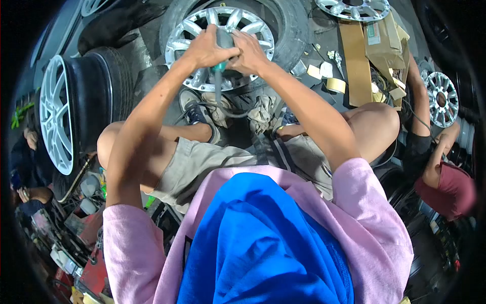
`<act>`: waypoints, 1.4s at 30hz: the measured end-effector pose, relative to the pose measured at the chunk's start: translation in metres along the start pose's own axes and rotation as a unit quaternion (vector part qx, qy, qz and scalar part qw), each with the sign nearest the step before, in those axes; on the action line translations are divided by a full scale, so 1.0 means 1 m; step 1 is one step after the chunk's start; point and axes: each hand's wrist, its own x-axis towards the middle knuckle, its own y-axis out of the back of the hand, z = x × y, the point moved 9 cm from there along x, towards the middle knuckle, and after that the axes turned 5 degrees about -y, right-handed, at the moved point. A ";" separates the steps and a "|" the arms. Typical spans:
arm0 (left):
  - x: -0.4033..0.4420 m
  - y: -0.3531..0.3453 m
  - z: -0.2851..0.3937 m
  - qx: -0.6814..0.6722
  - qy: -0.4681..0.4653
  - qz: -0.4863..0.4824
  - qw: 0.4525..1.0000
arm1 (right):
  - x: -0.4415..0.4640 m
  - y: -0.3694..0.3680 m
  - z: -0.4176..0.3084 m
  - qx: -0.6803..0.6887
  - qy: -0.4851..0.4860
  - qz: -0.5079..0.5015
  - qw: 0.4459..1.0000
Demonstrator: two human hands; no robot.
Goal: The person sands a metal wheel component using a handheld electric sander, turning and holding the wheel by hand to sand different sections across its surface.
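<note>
Wheel (pixel 234 19) is silver, headcloth (pixel 266 240) brt blue, tee (pixel 134 248) lt pink, shorts (pixel 215 158) beige, carton (pixel 385 48) brn.

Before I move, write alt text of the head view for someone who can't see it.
Left hand and right hand together hold a corded grey-and-green tool over a silver spoked rim ringed by a tire. Another rim stands upright at left; cardboard and a yellowish tape roll lie at right.

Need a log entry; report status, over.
Left hand and right hand on corded tool, over silver wheel. Cord looping between shoes. Cardboard off to the right.
</note>
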 end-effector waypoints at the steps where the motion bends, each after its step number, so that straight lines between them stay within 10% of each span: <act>1: -0.008 -0.003 0.004 -0.023 -0.011 0.008 1.000 | -0.008 0.006 -0.005 -0.003 0.006 -0.014 1.000; 42: -0.052 0.004 -0.029 -0.239 -0.007 0.118 0.964 | 0.009 0.021 -0.068 -0.187 0.084 -0.056 0.977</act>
